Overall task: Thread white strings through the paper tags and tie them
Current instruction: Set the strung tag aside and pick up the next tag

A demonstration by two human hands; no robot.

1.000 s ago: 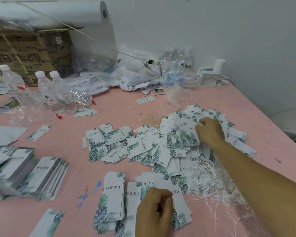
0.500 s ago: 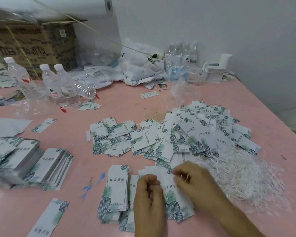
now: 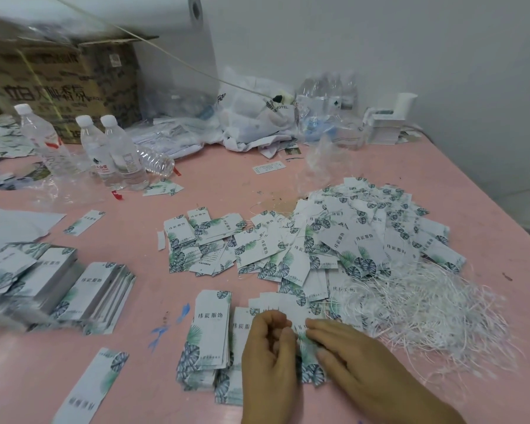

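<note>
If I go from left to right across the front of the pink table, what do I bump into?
Neat stacks of tags → one loose tag → tag pile under the hands → left hand → right hand → heap of white strings.

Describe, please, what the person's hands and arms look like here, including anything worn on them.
Both the left hand and the right hand are bare: no gloves, rings, watch or bracelet visible. The right forearm is bare too, with no sleeve in view. The fingernails look short and unpainted.
</note>
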